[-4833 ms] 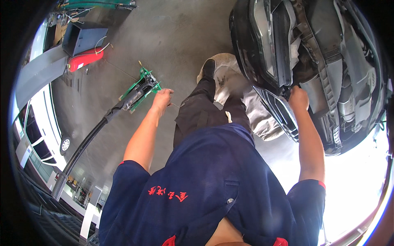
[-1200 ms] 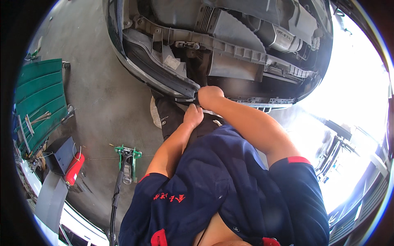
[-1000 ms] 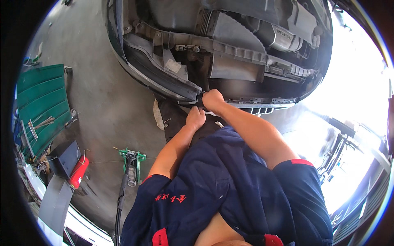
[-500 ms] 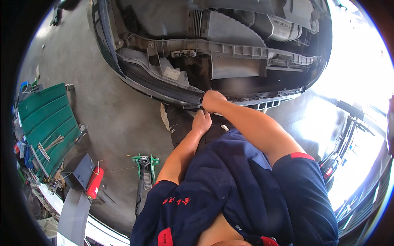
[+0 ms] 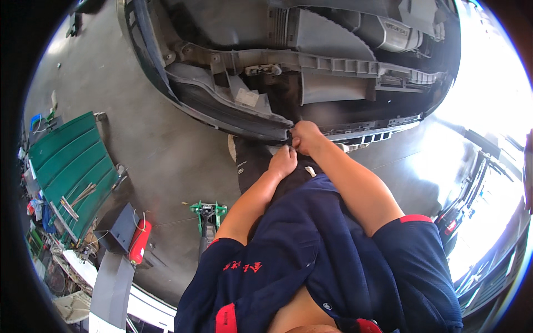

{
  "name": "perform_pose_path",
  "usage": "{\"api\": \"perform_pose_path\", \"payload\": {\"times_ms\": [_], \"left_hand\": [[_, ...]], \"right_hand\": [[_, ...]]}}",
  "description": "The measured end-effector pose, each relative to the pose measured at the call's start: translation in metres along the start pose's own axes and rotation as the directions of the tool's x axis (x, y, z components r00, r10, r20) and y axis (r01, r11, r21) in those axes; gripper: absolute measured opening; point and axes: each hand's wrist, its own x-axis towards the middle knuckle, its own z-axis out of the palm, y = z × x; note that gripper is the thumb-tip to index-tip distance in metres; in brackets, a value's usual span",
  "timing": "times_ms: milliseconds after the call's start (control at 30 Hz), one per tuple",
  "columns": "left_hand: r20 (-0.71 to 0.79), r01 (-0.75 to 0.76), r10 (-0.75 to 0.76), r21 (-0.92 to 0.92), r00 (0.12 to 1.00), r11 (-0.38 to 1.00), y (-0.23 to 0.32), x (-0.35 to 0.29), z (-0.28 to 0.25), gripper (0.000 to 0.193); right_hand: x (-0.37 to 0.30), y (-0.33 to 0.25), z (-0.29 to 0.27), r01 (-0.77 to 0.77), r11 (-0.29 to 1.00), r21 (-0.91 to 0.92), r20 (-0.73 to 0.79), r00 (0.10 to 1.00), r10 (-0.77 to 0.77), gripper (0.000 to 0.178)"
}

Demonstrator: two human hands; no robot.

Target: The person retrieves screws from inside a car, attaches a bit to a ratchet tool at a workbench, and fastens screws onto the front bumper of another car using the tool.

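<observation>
A dark car bumper [image 5: 222, 118], its inner side with ribs and brackets showing, spans the top of the head view. At its near edge my right hand [image 5: 306, 137] is closed, fingers curled round the rim where a dark strip ends. Just below and to the left, close to the right fingertips, my left hand [image 5: 283, 161] is closed in a pinch. Whatever lies between its fingers is too small or hidden to make out. A pale label [image 5: 247, 97] sits on a bracket inside the bumper, left of my hands.
A green panel [image 5: 72, 161] with thin sticks on it stands at the left. Near it are a grey box [image 5: 115, 226] and a red cylinder [image 5: 140, 242]. A green-ended floor jack [image 5: 208, 213] is on the grey floor left of my left arm.
The bumper and surroundings have shifted slightly right in view. My right hand has turned, its fingers now pointing down toward the left hand. Both hands stay at the same edge.
</observation>
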Motion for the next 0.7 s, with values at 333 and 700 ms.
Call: {"api": "perform_pose_path", "payload": {"times_ms": [333,700], "left_hand": [[0.069,-0.047,0.051,-0.064,0.996,0.997,0.011,0.005,-0.014,0.041],[0.151,-0.043,0.054,-0.080,0.987,0.996,0.001,0.013,-0.014,0.041]], "right_hand": [[-0.092,-0.029,0.017,0.070,0.010,-0.997,0.053,0.835,-0.548,0.028],[-0.061,-0.016,0.024,0.103,0.975,-0.196,-0.205,0.968,-0.144,0.024]]}}
